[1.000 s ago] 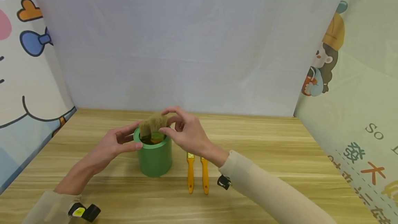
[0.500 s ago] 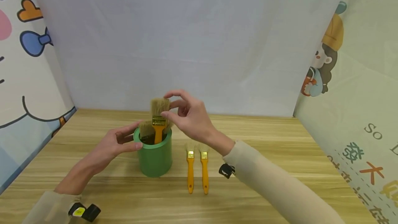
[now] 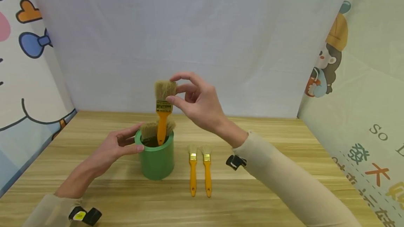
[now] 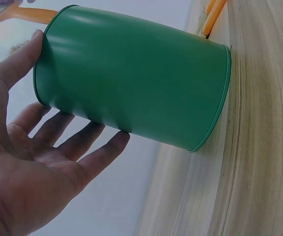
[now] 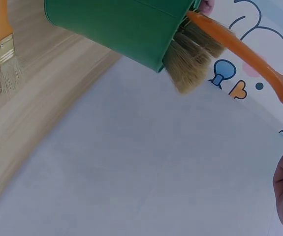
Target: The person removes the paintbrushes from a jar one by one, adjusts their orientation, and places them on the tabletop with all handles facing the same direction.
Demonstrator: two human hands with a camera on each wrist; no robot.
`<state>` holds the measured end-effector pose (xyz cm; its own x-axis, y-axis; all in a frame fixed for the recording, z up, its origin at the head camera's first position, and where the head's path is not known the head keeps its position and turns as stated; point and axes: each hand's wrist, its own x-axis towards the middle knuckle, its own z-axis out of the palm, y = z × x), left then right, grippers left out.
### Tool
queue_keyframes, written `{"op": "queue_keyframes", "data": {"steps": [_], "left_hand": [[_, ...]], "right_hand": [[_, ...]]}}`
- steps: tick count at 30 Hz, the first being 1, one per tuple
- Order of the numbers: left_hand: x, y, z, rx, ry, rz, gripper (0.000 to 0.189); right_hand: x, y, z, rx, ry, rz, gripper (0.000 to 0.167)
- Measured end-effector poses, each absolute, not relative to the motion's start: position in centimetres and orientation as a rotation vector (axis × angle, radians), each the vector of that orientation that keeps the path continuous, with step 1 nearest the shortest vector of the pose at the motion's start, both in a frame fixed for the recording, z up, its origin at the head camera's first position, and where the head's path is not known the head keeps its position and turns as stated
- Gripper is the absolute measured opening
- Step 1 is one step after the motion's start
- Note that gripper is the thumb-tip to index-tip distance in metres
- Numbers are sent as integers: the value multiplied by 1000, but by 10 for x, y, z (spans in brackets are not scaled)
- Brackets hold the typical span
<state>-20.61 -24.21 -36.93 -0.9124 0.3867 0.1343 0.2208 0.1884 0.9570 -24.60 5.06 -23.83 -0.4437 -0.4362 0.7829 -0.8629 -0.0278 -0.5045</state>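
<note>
A green cylindrical pot (image 3: 157, 164) stands upright on the wooden table. My left hand (image 3: 118, 143) grips its left side, thumb at the rim; the left wrist view shows the fingertips (image 4: 119, 140) against the wall. Above the pot, my right hand (image 3: 200, 104) pinches a paintbrush (image 3: 162, 120) at the metal band, bristles up. The lower end of its orange handle (image 5: 249, 51) overlaps the pot's mouth in the head view. Other wide paintbrushes (image 3: 148, 131) stand in the pot, bristles up, their handles hidden inside.
To the right of the pot, two narrower paintbrushes with orange handles, a left one (image 3: 193, 174) and a right one (image 3: 207, 178), lie side by side, bristles away from me. A pale cloth (image 3: 189, 38) hangs behind the table, with printed cloths at both sides.
My right hand has risen, drawing the paintbrush up from among the others until most of its handle shows. The left hand and the pot have stayed put.
</note>
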Motion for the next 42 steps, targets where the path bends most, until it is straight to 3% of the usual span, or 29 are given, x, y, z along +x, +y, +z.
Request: {"op": "queue_keyframes", "data": {"steps": [13, 42], "left_hand": [[-205, -241, -369, 584, 2305, 1835, 74], [-205, -241, -369, 613, 2303, 1835, 72]], "right_hand": [[-235, 80, -227, 1339, -1844, 1496, 36], [-248, 186, -328, 748, -2579, 1699, 37]]}}
